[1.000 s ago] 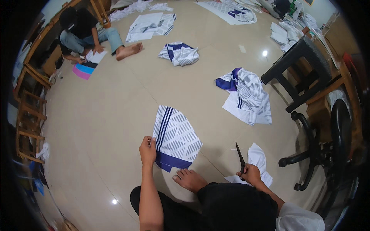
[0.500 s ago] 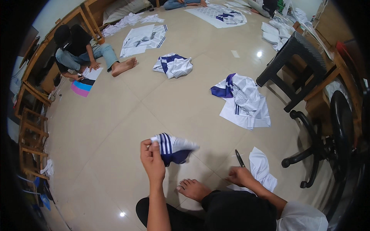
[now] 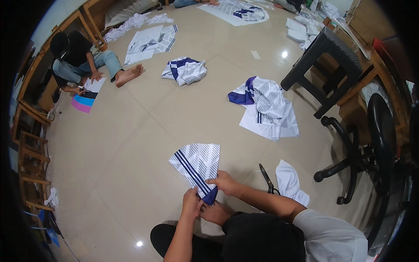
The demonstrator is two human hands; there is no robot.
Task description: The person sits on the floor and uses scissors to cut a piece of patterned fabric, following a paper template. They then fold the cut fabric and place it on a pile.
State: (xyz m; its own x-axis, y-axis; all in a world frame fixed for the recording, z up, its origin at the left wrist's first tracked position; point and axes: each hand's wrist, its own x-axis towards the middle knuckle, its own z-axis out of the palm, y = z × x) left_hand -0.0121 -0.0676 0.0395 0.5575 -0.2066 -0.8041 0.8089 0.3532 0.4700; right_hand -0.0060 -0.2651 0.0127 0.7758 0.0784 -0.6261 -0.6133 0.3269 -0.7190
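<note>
A fan-shaped fabric piece (image 3: 201, 162), white with grey stripes, dark blue bands and a blue corner, is spread out in front of me above the floor. My left hand (image 3: 191, 203) is closed on its lower edge near the blue corner. My right hand (image 3: 225, 183) pinches its right edge, a little higher up. Black-handled scissors (image 3: 266, 175) lie on the floor to the right, apart from both hands. Beside them is a crumpled white cloth (image 3: 290, 181). My bare foot is just below the fabric, partly hidden by my hands.
Ahead lie a striped fabric heap (image 3: 267, 102) and a smaller bundle (image 3: 184, 70). A black stool (image 3: 327, 65) and a wheeled chair (image 3: 349, 161) stand at right. At far left a seated person (image 3: 83, 61) cuts a coloured sheet. Wooden frames (image 3: 32, 153) line the left wall.
My right hand has left the scissors' side and moved left to take hold of the fabric piece. The piece, folded over before, is now spread open and lower. My view has shifted slightly.
</note>
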